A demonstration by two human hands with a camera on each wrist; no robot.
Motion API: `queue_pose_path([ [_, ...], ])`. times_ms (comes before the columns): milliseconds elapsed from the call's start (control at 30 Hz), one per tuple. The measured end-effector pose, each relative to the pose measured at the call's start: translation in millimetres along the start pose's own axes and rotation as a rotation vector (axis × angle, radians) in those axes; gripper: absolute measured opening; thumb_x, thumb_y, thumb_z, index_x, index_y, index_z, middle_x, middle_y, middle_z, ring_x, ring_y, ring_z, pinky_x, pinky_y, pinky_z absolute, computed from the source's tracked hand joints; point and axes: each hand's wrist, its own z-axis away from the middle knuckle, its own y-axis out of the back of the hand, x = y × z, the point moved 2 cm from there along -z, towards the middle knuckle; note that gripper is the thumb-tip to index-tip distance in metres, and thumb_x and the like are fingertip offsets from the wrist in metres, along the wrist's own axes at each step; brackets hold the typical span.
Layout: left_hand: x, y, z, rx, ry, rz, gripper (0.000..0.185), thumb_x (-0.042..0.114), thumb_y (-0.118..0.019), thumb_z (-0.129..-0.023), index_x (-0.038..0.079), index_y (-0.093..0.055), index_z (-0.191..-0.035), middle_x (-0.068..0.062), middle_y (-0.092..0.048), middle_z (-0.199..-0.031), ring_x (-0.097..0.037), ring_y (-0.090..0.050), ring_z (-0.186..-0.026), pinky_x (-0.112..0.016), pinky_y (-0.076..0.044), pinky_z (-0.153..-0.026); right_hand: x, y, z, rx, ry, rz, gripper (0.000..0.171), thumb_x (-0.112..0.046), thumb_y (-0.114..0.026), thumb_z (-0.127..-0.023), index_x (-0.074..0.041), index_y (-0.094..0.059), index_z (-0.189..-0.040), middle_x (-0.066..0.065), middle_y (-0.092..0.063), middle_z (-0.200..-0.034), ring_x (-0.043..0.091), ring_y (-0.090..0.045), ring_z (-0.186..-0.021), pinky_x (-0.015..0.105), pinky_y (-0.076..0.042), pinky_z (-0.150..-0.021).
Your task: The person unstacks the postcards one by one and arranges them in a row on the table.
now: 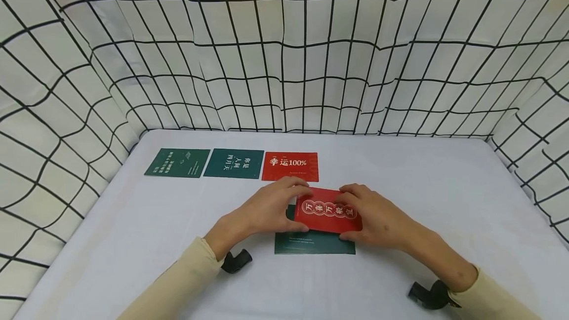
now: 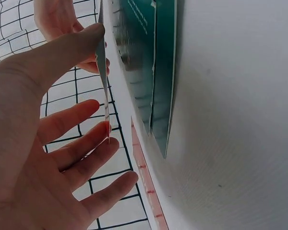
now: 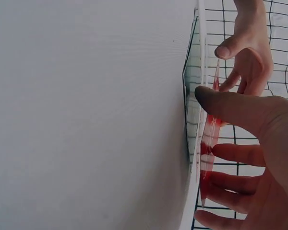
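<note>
Both hands hold one red card [image 1: 328, 210] just above the bench [image 1: 444, 201]. Left hand [image 1: 265, 207] pinches its left edge, thumb under, fingers spread over the top. Right hand [image 1: 375, 216] pinches its right edge the same way. Directly beneath the red card lies a dark green card stack [image 1: 314, 242], flat on the bench. Beyond the red card, a row: red 100% card [image 1: 290, 166] nearest, then two green cards [image 1: 233, 163] [image 1: 177, 162] to its left. Grid-pattern backdrop [image 1: 284, 53] behind.

The head view looks forward and down over the table [image 1: 444, 201] from above. Both wrist views sit close, low along its surface, sharing the red card [image 1: 328, 210] between them.
</note>
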Motion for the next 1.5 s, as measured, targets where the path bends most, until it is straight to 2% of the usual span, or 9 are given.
queue_pose_path([
  [333,1.1,-0.7,-6.2,0.011,0.026,0.002,0.089,0.044,-0.09,-0.079,0.027,-0.047,-0.155,0.003,-0.046,-0.155,-0.015,-0.04,-0.147,-0.031,-0.062,-0.094,3,4,-1,0.058,0.026,-0.005,0.072,-0.033,-0.093,-0.076,-0.018,-0.062,-0.139,0.012,-0.054,-0.149,0.033,-0.053,-0.136,0.046,-0.063,-0.095],
  [500,8.6,2.0,-21.1,-0.012,-0.005,-0.061,0.092,0.041,-0.091,-0.076,0.022,-0.047,-0.155,0.0,-0.047,-0.155,-0.018,-0.04,-0.148,-0.033,-0.062,-0.095,4,5,-4,0.086,0.028,0.006,0.073,-0.032,-0.095,-0.073,-0.017,-0.063,-0.137,0.013,-0.055,-0.148,0.034,-0.053,-0.137,0.046,-0.064,-0.093],
  [700,18.6,-1.8,-34.9,-0.016,-0.036,-0.1,0.092,0.042,-0.092,-0.076,0.018,-0.049,-0.154,-0.001,-0.05,-0.153,-0.019,-0.044,-0.145,-0.034,-0.061,-0.098,7,7,-5,0.098,0.036,0.002,0.071,-0.03,-0.093,-0.076,-0.016,-0.062,-0.138,0.013,-0.054,-0.148,0.034,-0.052,-0.138,0.048,-0.062,-0.098],
  [900,24.4,-0.3,-42.4,-0.019,-0.024,-0.105,0.097,0.042,-0.091,-0.076,0.016,-0.044,-0.157,-0.003,-0.048,-0.156,-0.021,-0.042,-0.148,-0.035,-0.061,-0.099,12,9,-5,0.103,0.016,-0.002,0.071,-0.029,-0.095,-0.074,-0.017,-0.063,-0.137,0.013,-0.054,-0.148,0.034,-0.052,-0.137,0.047,-0.063,-0.094],
  [1133,27.1,2.7,-45.0,-0.033,-0.019,-0.121,0.094,0.042,-0.09,-0.078,0.017,-0.045,-0.156,-0.001,-0.047,-0.156,-0.018,-0.039,-0.15,-0.031,-0.062,-0.094,14,11,-7,0.097,0.004,-0.024,0.071,-0.028,-0.094,-0.075,-0.018,-0.062,-0.138,0.014,-0.052,-0.15,0.035,-0.051,-0.137,0.047,-0.064,-0.093],
  [1500,26.8,3.9,-52.4,-0.019,-0.006,-0.161,0.092,0.041,-0.09,-0.078,0.015,-0.047,-0.155,-0.003,-0.051,-0.156,-0.021,-0.041,-0.15,-0.042,-0.052,-0.114,18,14,-12,0.102,-0.004,-0.026,0.071,-0.026,-0.093,-0.076,-0.015,-0.061,-0.139,0.015,-0.05,-0.152,0.037,-0.051,-0.14,0.049,-0.063,-0.094],
])
